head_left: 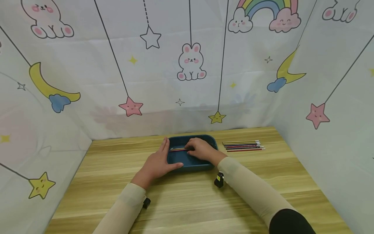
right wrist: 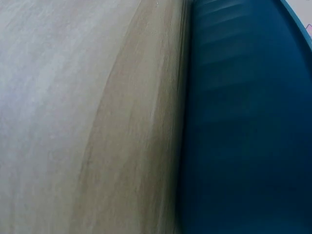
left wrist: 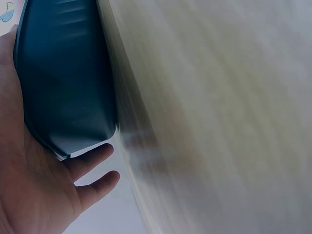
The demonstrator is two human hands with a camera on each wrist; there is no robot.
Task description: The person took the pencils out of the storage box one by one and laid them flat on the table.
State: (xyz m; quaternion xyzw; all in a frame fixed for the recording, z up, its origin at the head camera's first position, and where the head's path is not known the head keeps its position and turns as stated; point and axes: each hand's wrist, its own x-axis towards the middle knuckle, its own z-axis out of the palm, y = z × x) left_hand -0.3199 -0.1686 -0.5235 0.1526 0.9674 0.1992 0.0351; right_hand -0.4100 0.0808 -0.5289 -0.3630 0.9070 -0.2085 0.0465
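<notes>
A dark blue tray (head_left: 190,167) stands near the back of the wooden table. My left hand (head_left: 159,163) lies against its left end, fingers extended along the side and thumb over the front rim. In the left wrist view, the left hand (left wrist: 34,185) touches the tray's outer wall (left wrist: 68,78), two fingers spread below it. My right hand (head_left: 201,149) reaches inside, its curled fingers on the right part of a few thin pencils (head_left: 177,149) that lie crosswise there. Only the tray's wall (right wrist: 243,126) shows in the right wrist view; the hand is out of sight.
Several pencils (head_left: 243,146) with white ends lie side by side to the right of the tray. The wood-grain table (head_left: 187,201) extends in front. A white cloth (head_left: 163,81) printed with stars and rabbits hangs behind and at both sides.
</notes>
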